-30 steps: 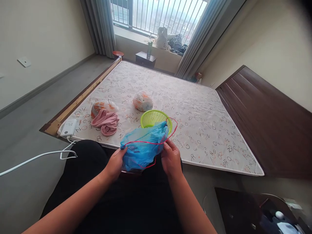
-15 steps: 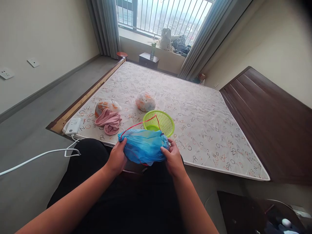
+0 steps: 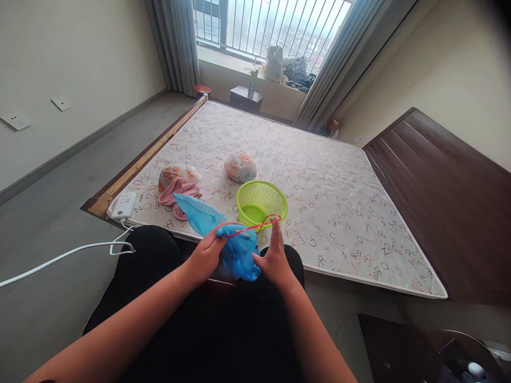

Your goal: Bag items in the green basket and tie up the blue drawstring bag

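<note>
both forearms [image 3: 138, 322] angle in from below, hands nearly meeting by the near edge of the mattress [image 3: 339, 223]. left hand [image 3: 207, 258]: low, fingers pinched on the gathered part of the blue bag [image 3: 241, 258]. right hand [image 3: 275, 263]: upright, fingers extended, thumb spread wide toward the bag; thumb contact unclear. red cord [image 3: 247, 229] loops at the right fingertips, runs left to the bag top.

bag sits between the hands, around the near edge. long axis slants: loose flap points up-left toward the left edge, bunched end hangs toward the lap. contents not readable.

containers: green basket [image 3: 263, 194] upright near the near edge, beyond the right hand, green bottom visible. clear plastic bag [image 3: 240, 167] farther in, bulging, contents unclear. orange-printed bag [image 3: 186, 171] nearer the left edge, pink cloth [image 3: 179, 189] just in front. white box [image 3: 124, 206] at near-left corner.
</note>
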The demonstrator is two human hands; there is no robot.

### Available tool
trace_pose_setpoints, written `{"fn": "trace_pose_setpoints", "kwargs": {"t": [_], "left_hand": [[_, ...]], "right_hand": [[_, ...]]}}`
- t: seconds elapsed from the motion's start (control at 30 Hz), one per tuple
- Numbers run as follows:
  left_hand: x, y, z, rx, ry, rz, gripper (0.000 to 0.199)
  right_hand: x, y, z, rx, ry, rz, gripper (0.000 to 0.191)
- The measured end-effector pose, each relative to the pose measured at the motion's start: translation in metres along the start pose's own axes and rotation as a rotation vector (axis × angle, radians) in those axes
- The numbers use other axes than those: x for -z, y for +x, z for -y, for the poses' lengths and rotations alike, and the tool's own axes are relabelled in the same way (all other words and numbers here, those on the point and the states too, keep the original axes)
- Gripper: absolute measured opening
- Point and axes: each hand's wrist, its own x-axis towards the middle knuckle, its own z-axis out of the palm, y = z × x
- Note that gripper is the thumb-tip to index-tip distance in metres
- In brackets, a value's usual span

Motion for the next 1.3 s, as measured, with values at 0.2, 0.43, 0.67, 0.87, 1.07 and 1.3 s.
{"fn": "trace_pose_setpoints", "kwargs": {"t": [0.2,0.43,0.67,0.87,1.07,1.3], "left_hand": [[-0.008,-0.010,-0.027,-0.005,0.277,0.440,0.042],[0.008,-0.001,-0.004,-0.159,0.741,0.381,0.059],[0.034,0.006,0.034,-0.118,1.112,0.261,0.078],[0.071,0.035,0.056,0.364,0.692,-0.085,0.046],[0.055,0.050,0.052,0.721,-0.313,0.170,0.056],[-0.042,0.093,-0.034,0.233,-0.524,0.363,0.040]], "right_hand": [[-0.011,0.020,-0.014,-0.063,0.120,0.170,0.012],[0.041,0.040,-0.029,-0.084,0.002,-0.692,0.013],[0.100,0.051,-0.027,-0.423,0.542,-0.496,0.026],[0.153,0.032,0.012,-0.371,0.411,0.380,0.032],[0.159,0.020,0.040,-0.195,0.121,-0.027,0.052],[0.157,0.039,0.039,-0.113,-0.247,0.190,0.092]]}}
